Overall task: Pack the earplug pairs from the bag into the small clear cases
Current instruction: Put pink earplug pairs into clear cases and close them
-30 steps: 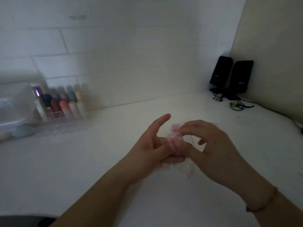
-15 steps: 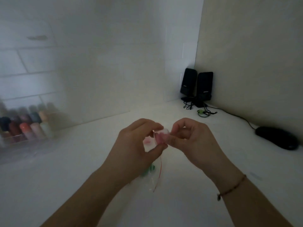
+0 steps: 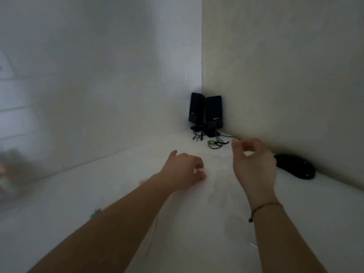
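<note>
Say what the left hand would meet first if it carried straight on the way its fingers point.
Probably nothing close: the left hand points right and away over bare white counter, towards the black mouse by the wall. Depth is unclear.

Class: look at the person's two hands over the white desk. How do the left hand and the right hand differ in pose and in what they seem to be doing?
The left hand is low by the white desk, fingers curled around something small and pink; the right hand is raised higher. The left hand's knuckles face up; the right hand's fingers curl loosely with thumb and forefinger close, apparently empty. The right wrist wears a thin bracelet; the left is bare. Both reach forward.
</note>
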Demonstrator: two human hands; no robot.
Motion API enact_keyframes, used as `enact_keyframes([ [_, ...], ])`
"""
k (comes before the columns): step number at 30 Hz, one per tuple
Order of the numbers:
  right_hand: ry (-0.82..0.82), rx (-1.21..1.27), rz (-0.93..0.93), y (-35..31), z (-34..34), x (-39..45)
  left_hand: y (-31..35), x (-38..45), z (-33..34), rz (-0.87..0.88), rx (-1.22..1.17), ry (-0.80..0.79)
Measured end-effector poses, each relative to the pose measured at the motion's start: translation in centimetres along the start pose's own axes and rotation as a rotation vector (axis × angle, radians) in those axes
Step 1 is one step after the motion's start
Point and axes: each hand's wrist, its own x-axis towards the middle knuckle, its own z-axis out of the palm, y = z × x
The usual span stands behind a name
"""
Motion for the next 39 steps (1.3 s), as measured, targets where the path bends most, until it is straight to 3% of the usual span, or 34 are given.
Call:
enact_keyframes([
  [3, -0.164, -0.149, -0.053, 0.2, -0.5, 0.3, -0.3, 0.0, 0.2, -0.009, 0.005, -0.044],
  [7, -0.584, -0.576, -0.168, 0.2, -1.2, -0.3, 0.0, -1.1, -2.0, 0.011, -0.085, -0.030],
  [11, -0.945, -0.615, -0.116, -0.3, -1.5, -1.2, -0.6, -5.1, -5.1, 0.045, -0.186, 0.247],
  [13, -1.028, -0.706, -0.232, -0.3, -1.2, -1.6, -1.6, -8.2, -6.2, 0.015, -0.229, 0.363],
  [17, -0.981, -0.830, -0.412, -0.4, -0.7, -2.2, -3.5, -14.8, -5.8, -0.172, -0.421, 0.415],
  [20, -0.979, -0.885, -0.457, -0.9, -0.6, -2.2, -3.5, -18.2, -4.6, -0.113, -0.356, 0.530],
  [22, -0.944, -0.722, -0.503, -1.8, -0.5, -2.5, -3.1, -18.9, -3.9, -0.156, -0.583, 0.587],
  [23, -0.915, -0.553, -0.533, -2.5, -0.3, -3.1, -2.8, -18.8, -3.8, -0.213, -0.779, 0.563],
  [26, -0.855, -0.085, -0.739, -5.3, 0.4, -6.5, -2.1, -18.0, -4.2, -0.307, -1.282, 0.294],
  [29, -0.768, 0.106, -0.924, -6.2, 1.5, -9.7, -2.7, -18.3, -4.5, -0.262, -1.558, 0.113],
  [33, -0.620, 0.137, -1.019, -6.3, 2.6, -10.8, -3.8, -18.6, -4.6, -0.201, -1.724, 0.102],
  [39, -0.693, 0.221, -0.996, -5.7, 2.0, -10.1, -4.0, -18.2, -4.3, -0.223, -1.754, 0.177],
])
